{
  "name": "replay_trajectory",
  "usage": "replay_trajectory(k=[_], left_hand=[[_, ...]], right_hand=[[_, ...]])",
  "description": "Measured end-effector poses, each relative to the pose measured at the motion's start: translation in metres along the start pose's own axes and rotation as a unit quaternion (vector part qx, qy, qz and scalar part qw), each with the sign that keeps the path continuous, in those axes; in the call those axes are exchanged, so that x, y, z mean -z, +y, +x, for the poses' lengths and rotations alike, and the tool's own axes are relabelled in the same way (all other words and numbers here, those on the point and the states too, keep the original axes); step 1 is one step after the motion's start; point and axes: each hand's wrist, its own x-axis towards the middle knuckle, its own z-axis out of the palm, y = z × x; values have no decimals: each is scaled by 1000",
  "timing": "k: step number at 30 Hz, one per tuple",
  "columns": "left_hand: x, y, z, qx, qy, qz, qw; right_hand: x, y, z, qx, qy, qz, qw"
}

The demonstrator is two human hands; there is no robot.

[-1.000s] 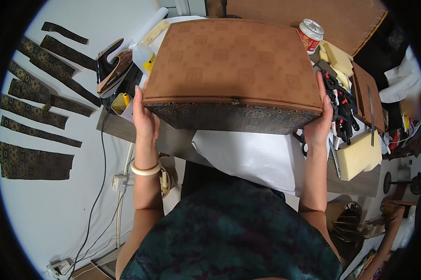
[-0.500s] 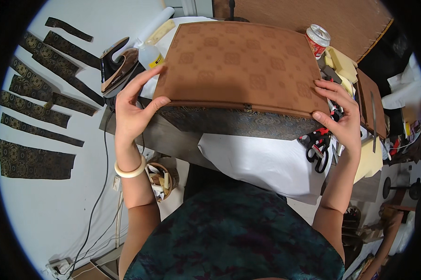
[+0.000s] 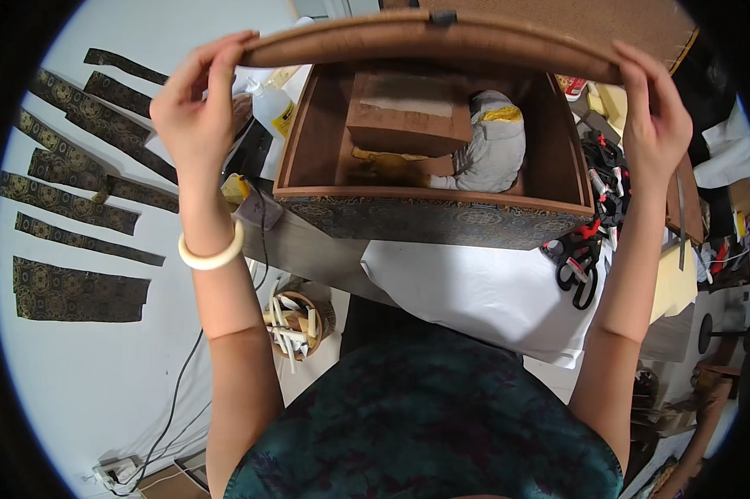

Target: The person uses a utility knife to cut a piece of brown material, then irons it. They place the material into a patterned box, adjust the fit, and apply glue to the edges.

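Left hand and right hand, fingers pinching left and right corners of the lid, hold it above the box.

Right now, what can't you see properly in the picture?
In the head view:
Red can: its top is hidden behind the raised lid.
Box: the lid also blocks its top back rim.
White material, far right: cut off by the dark lens edge.
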Motion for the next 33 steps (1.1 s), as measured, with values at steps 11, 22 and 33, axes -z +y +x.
replay_trajectory(k=[11,22,33], left_hand=[[-2,-42,44,61,36,-75,995],[-11,-29,52,92,47,-42,994],[-19,-25,50,101,70,-110,986]], right_hand=[[-50,-45,-9,159,-311,-44,936],[-152,-8,-10,216,-481,-34,849],[-163,-16,-20,219,-478,-85,846]])
